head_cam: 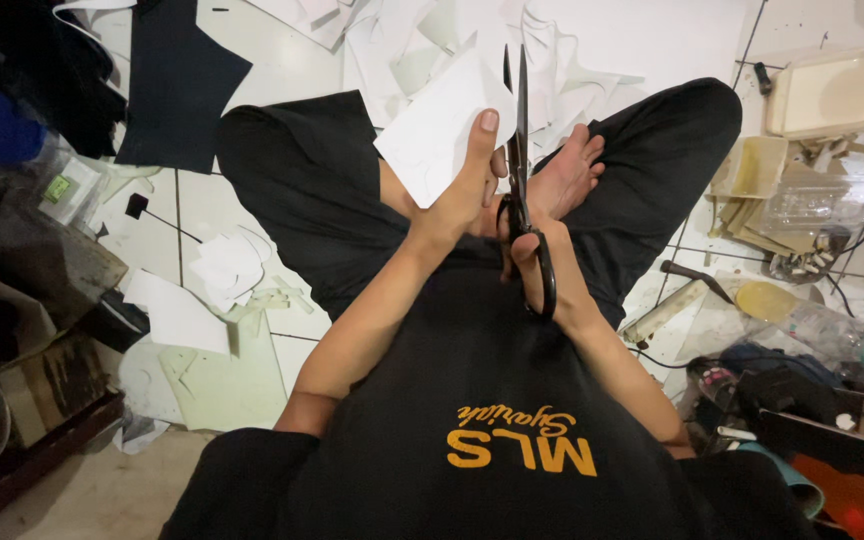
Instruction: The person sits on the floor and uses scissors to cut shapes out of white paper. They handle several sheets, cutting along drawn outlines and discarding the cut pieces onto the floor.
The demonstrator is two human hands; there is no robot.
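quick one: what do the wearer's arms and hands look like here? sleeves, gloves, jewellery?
Both hands are bare: left hand and right hand show no gloves, and no rings, watch or bands are visible. Both forearms are uncovered, so any sleeves end above the elbow. The person wears a black shirt with orange lettering and black trousers.

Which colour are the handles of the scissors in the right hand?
Black: the scissors in the right hand have black handles, shown in the head view.
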